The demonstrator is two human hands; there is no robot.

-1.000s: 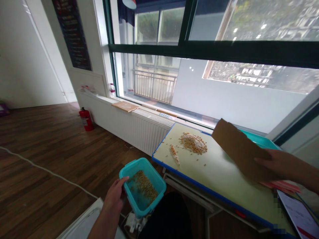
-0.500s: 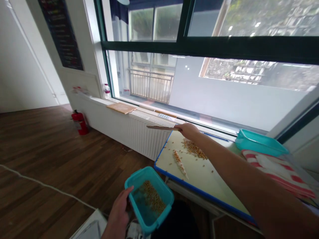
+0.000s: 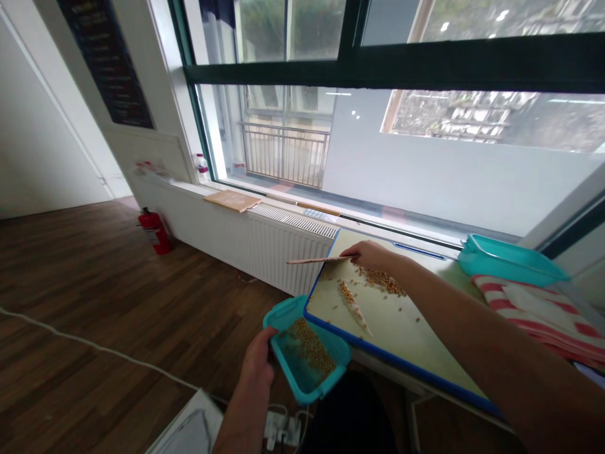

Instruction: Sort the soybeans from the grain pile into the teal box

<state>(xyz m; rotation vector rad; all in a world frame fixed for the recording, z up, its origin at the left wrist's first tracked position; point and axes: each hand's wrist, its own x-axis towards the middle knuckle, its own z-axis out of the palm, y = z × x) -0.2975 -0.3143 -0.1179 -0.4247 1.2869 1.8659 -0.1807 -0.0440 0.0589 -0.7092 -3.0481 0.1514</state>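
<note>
My left hand point(image 3: 259, 360) grips the left rim of a teal plastic bin point(image 3: 307, 394), thumb over the edge. Tan kernels point(image 3: 312, 345) lie along the bin's bottom. The bin is tilted, its far rim against the near left corner of a pale cutting board point(image 3: 401, 334) with a blue edge. My right hand point(image 3: 373, 255) is closed on one end of a thin, flat, pinkish-brown piece point(image 3: 312, 260), seen nearly edge-on above the board's left side. Below that hand lies a pile of kernels point(image 3: 380, 280). Nearer me is a tapered whitish strip point(image 3: 354, 306) with kernels on it.
A second teal bin point(image 3: 513, 261) and a folded red-and-white striped cloth point(image 3: 534, 315) sit at right. Behind the board are a radiator point(image 3: 274, 252) and window. A wooden board point(image 3: 232, 200) lies on the sill. A power strip point(image 3: 282, 429) and red fire extinguisher point(image 3: 155, 232) are on the floor.
My left hand has brought the bin up and right, against the board's corner. My right hand has come lower over the board with the flat piece. The view has shifted slightly.
</note>
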